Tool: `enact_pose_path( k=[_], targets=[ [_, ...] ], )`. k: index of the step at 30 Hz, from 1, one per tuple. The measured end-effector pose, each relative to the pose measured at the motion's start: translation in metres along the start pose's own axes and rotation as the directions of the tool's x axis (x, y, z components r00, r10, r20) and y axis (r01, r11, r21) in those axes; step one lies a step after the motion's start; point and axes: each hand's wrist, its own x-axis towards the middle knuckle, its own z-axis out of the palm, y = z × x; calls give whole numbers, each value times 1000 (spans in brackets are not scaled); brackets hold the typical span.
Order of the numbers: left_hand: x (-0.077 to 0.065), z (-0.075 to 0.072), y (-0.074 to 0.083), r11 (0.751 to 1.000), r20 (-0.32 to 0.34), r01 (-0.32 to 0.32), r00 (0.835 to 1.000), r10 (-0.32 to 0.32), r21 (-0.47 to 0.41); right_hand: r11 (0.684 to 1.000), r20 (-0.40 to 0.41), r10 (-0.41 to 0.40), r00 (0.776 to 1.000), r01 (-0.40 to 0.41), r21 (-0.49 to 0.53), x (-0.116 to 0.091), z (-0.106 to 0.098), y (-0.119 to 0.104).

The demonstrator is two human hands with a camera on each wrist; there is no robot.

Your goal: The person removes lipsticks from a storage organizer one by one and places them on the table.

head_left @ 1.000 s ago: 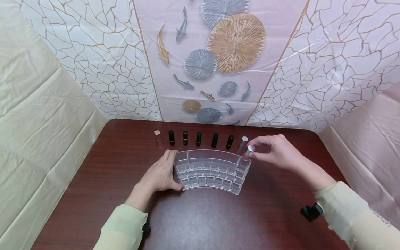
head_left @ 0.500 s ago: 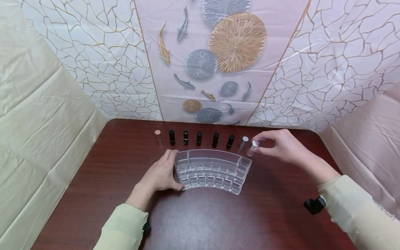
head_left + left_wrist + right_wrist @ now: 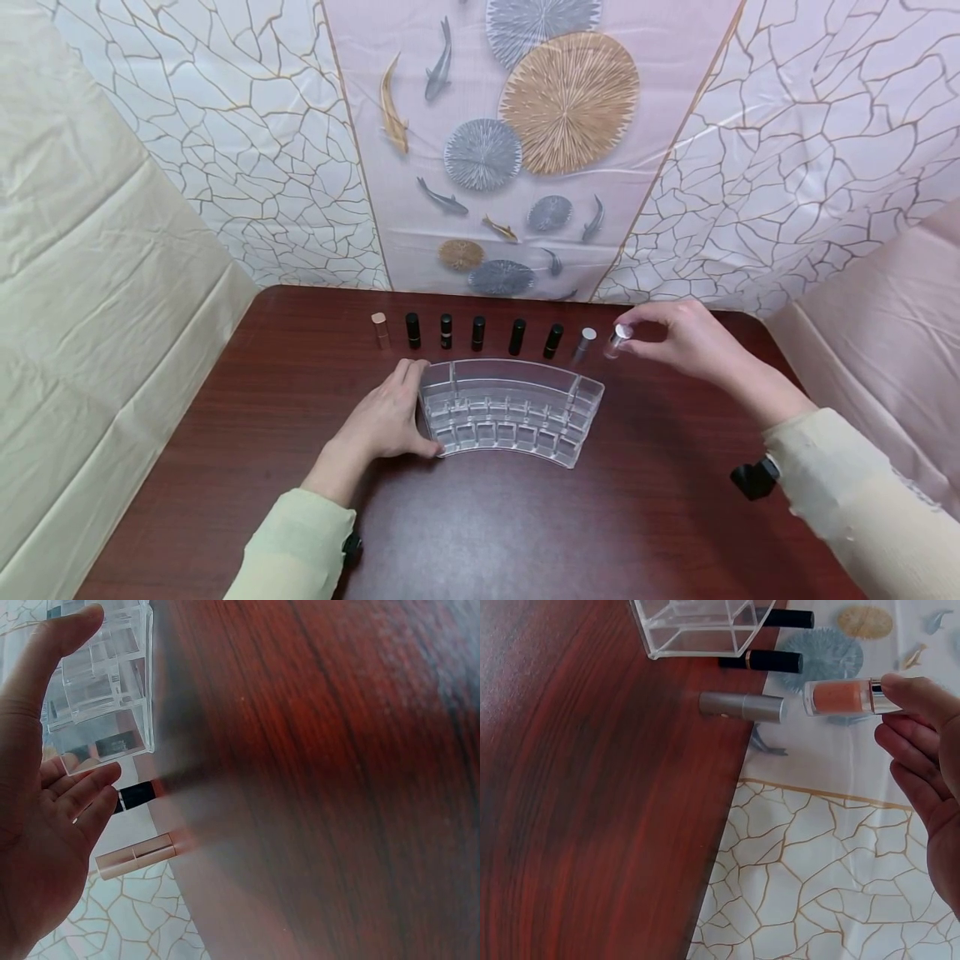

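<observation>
My left hand (image 3: 382, 417) holds the left end of a clear acrylic organizer (image 3: 513, 372), thumb at the front corner and fingers at the back. In the left wrist view the thumb lies over the organizer's edge. My right hand (image 3: 690, 337) pinches the silver cap of a small lip gloss tube (image 3: 836, 697) between thumb and fingers. Its clear body shows peach-coloured contents. The tube is beyond the organizer's right end, beside an upright silver lipstick (image 3: 585, 343). In the right wrist view its base appears raised off the table.
Several black lipsticks (image 3: 517, 337) and one rose-gold lipstick (image 3: 380, 330) stand in a row behind the organizer on the dark wooden table (image 3: 480, 525). A patterned cloth backdrop (image 3: 480, 225) rises behind the table, with pale cloth at both sides.
My right hand has moved the lip gloss tube from the organizer's back right corner rightward and away from me, past the silver lipstick. The left hand and organizer have stayed put.
</observation>
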Motion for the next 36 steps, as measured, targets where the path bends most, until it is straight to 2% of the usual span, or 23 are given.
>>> enact_pose_path(
  k=[8, 17, 24, 31, 36],
  targets=[
    [0, 0, -1, 1000, -2, -4, 1000, 4, 2, 1000, -6, -2, 1000, 2, -17, -2, 8, 12],
    [1, 0, 0, 1000, 7, 0, 1000, 0, 7, 997, 7, 75, 997, -75, -13, -10, 20, 28],
    [0, -1, 0, 1000, 12, 6, 1000, -6, 6, 995, 0, 99, 995, -99, 11, -15, 34, 43],
    [1, -1, 0, 1000, 17, 5, 1000, -5, 14, 981, 37, 182, 983, -184, 66, -19, 48, 53],
    [1, -1, -1, 1000, 15, 3, 1000, -4, 13, 974, 45, 210, 977, -213, 82, -21, 56, 57]
  ],
)
